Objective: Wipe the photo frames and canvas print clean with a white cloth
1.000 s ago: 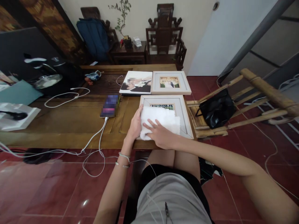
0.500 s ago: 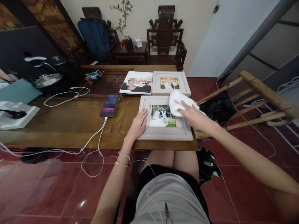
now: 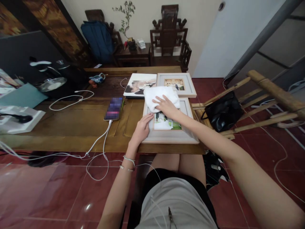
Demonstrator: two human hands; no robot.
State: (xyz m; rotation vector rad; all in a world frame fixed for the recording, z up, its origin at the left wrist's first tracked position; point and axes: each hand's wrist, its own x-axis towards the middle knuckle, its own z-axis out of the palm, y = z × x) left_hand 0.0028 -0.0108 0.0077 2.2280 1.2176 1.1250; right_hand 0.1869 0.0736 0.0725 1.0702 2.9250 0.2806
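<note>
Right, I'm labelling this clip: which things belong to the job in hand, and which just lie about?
In the job:
white cloth under the right hand
near picture frame, touched by the left hand
perhaps the far picture frame

Lying about:
plugged-in phone
black handbag
potted plant
blue bag

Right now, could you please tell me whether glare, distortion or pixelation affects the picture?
Head view: bright glare spots on the red floor, lower left; head view: phone screen and part of the photo cover pixelated; head view: wide-angle stretching toward the edges; head view: white cloth very bright, its texture hard to read.
</note>
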